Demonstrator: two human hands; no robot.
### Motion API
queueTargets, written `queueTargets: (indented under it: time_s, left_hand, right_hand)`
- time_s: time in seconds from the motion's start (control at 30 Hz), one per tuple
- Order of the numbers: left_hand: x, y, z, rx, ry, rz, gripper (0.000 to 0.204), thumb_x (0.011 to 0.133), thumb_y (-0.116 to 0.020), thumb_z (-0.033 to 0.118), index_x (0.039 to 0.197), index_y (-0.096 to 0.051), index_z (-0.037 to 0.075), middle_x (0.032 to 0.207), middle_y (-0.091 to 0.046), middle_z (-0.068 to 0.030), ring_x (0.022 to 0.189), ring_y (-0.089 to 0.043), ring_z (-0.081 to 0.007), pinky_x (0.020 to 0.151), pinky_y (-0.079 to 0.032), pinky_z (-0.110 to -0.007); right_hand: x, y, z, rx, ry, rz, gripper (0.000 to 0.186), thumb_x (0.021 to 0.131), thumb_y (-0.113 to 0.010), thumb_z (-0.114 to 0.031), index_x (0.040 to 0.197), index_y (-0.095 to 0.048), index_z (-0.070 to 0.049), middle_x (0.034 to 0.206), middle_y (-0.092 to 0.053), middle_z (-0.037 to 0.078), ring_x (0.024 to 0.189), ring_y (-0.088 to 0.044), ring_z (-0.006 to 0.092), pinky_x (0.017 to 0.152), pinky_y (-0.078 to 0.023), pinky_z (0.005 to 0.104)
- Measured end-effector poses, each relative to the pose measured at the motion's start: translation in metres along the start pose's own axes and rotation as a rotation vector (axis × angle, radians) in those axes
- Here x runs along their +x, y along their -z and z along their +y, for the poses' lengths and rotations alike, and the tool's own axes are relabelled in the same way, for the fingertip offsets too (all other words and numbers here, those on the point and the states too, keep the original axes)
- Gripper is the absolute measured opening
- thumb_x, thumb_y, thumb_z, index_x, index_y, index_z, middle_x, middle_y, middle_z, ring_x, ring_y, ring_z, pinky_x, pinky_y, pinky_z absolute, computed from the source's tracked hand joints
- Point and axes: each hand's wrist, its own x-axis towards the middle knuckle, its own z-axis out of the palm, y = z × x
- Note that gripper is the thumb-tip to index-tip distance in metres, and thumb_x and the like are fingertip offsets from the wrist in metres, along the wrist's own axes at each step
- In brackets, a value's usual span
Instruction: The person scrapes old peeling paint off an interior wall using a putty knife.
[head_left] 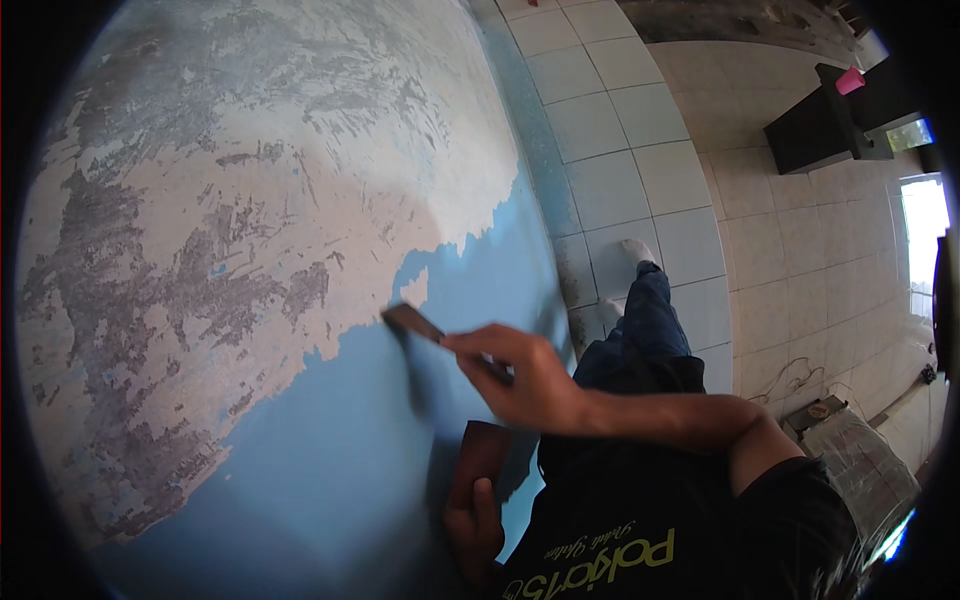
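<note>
My right hand [520, 378] is closed round a scraper [413, 322], a narrow tool with a flat blade. Its blade tip meets the wall where blue paint [340, 420] borders a stripped, pale and grey patch [230, 230]. Lower down, my left hand [476, 522] grips a flat, reddish-brown rectangular piece [482, 455], its thumb on the near face. That piece is close to the blue wall; whether it touches the wall I cannot tell. A small bare island [413, 285] shows beside the blade, with blue paint around it.
Pale tiles [610, 185] run along the wall's foot, where my feet [636, 250] stand. Beyond are a beige tiled floor [790, 250], a dark piece of furniture [820, 125] with a pink cup [850, 80], and a plastic-covered object [850, 460] with cables near it.
</note>
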Motion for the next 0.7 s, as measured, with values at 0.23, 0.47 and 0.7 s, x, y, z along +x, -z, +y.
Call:
queueTargets:
  time_s: [0.23,0.47,0.7]
  left_hand:
    - [0.001,-0.006,0.004,-0.003,-0.050,0.101,0.048,0.107,-0.044,0.016,0.148,-0.041,-0.010,0.146,-0.052,-0.0212,0.137,-0.049,-0.0279,0.115,-0.036,-0.039]
    - [0.003,-0.007,-0.001,-0.030,-0.042,0.079,0.047,0.107,-0.043,0.015,0.147,-0.041,-0.010,0.146,-0.052,-0.0212,0.136,-0.049,-0.0272,0.115,-0.036,-0.039]
    - [0.002,-0.008,0.005,0.096,-0.027,0.108,0.046,0.107,-0.042,0.014,0.147,-0.042,-0.009,0.146,-0.052,-0.0217,0.135,-0.050,-0.0276,0.115,-0.036,-0.039]
  right_hand:
    - [-0.008,-0.002,-0.007,0.018,0.048,-0.049,0.025,0.092,-0.066,0.001,0.116,-0.071,0.001,0.107,-0.072,0.019,0.092,-0.074,0.0311,0.080,-0.060,0.0351]
    - [-0.021,-0.008,-0.001,0.021,0.072,-0.012,0.024,0.093,-0.065,0.000,0.117,-0.071,0.001,0.111,-0.071,0.019,0.095,-0.073,0.0314,0.082,-0.060,0.0346]
    - [-0.012,-0.005,-0.001,0.026,0.059,-0.021,0.024,0.094,-0.065,0.000,0.117,-0.071,0.001,0.114,-0.070,0.019,0.098,-0.072,0.0320,0.083,-0.060,0.0355]
